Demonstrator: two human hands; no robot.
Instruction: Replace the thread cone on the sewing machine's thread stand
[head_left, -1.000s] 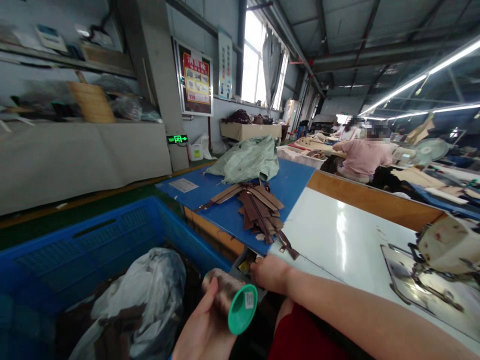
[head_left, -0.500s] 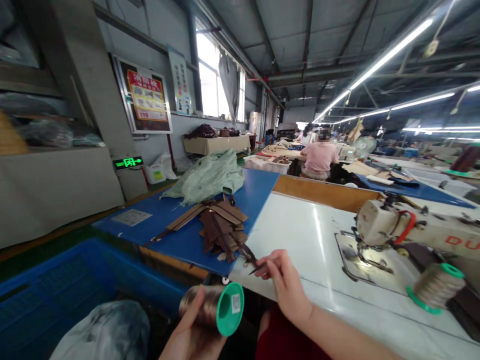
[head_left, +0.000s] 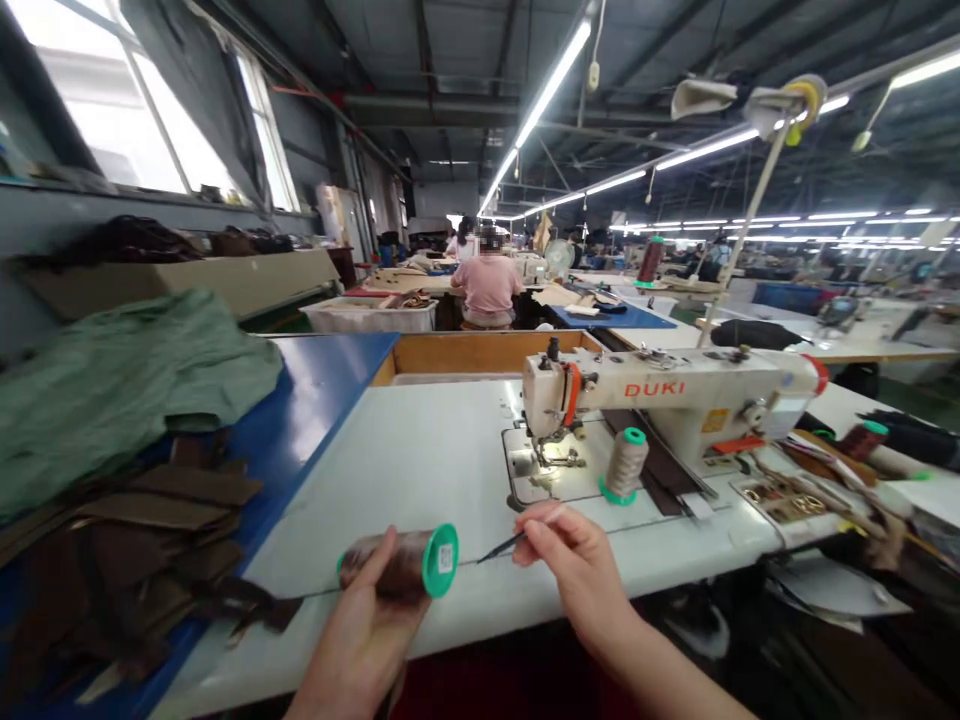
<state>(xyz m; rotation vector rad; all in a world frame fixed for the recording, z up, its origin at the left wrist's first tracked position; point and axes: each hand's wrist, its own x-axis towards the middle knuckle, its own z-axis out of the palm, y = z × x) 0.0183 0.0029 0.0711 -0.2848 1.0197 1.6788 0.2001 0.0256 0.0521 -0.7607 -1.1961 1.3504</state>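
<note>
My left hand (head_left: 367, 620) is closed around a spool of brown thread (head_left: 401, 562) with green ends, held on its side above the front of the white table. My right hand (head_left: 574, 555) pinches slim dark tweezers (head_left: 501, 547), whose tips point left toward the spool's green end. A short dark line, seemingly thread, shows between the tips and the spool. Beyond my right hand stands a white sewing machine (head_left: 637, 385). A spool of beige thread (head_left: 627, 465) stands upright beside its needle area.
Brown strips (head_left: 150, 540) with zippers lie piled on the blue table surface (head_left: 330, 365) at left, beside a green cloth sack (head_left: 135, 390). A metal tray (head_left: 795, 505) of small parts sits at right. A co-worker in pink (head_left: 487, 285) sits farther back.
My view has swung right, bringing the whole sewing machine into sight. The spool has come up from beside the table to above its front, and the tweezers now point at it.
</note>
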